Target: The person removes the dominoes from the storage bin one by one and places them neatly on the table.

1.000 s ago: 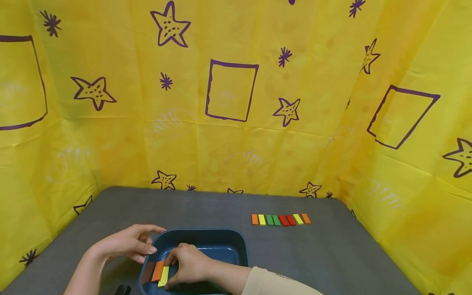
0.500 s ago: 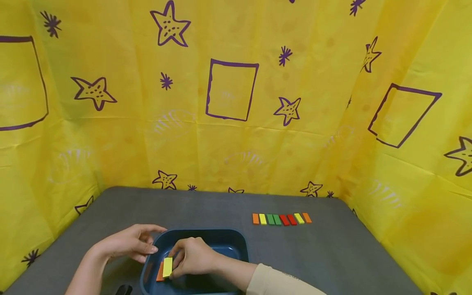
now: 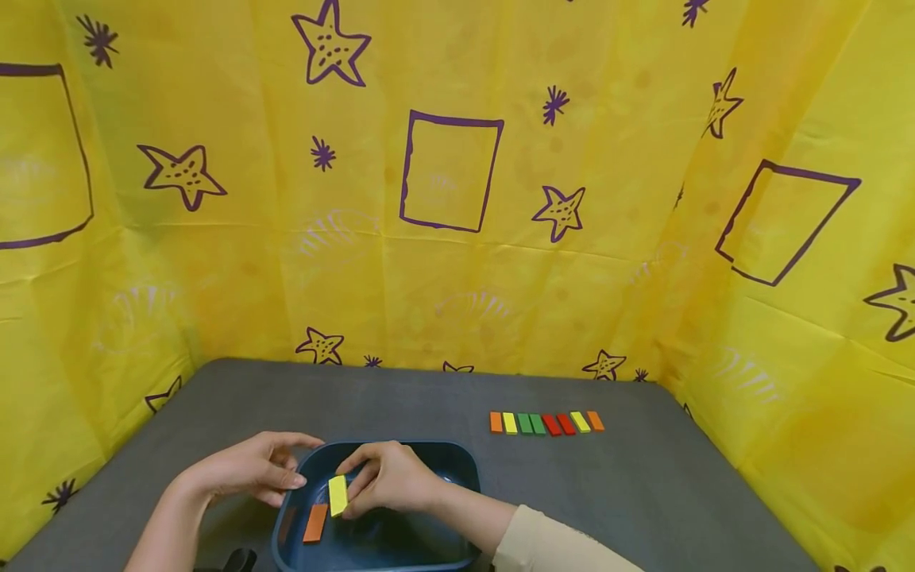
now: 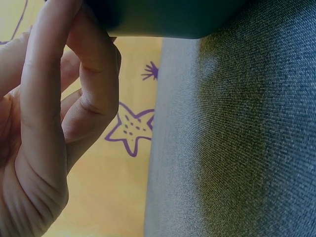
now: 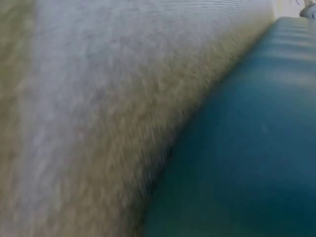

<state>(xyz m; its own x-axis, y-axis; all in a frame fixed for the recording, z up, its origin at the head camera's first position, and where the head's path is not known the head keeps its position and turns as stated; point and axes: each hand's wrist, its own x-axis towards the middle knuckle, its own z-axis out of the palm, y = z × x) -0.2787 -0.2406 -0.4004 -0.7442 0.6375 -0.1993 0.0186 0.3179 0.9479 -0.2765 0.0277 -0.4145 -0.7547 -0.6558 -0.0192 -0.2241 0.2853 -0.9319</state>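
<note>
In the head view, a dark blue plastic bin point(image 3: 400, 548) with rounded corners sits at the near side of the table. My left hand point(image 3: 250, 469) holds its left rim between thumb and fingers. The left wrist view shows those curled fingers point(image 4: 44, 98) against the bin's outer wall point(image 4: 163, 19). Over the bin, my right hand point(image 3: 396, 477) pinches a yellow block point(image 3: 338, 496) between thumb and fingers, tilted up off the floor. An orange block point(image 3: 315, 523) lies flat inside, left of it. The right wrist view shows only the bin's side and grey cloth, blurred.
A row of flat orange, yellow, green and red blocks point(image 3: 548, 423) lies on the grey tabletop point(image 3: 629, 485), right of and behind the bin. Yellow star-patterned cloth point(image 3: 457, 302) hangs around the table's back and sides. A black object point(image 3: 239, 560) lies at the near edge.
My right hand has lifted the yellow block from beside the orange one and moved it up and to the right. The left hand stays on the bin's rim.
</note>
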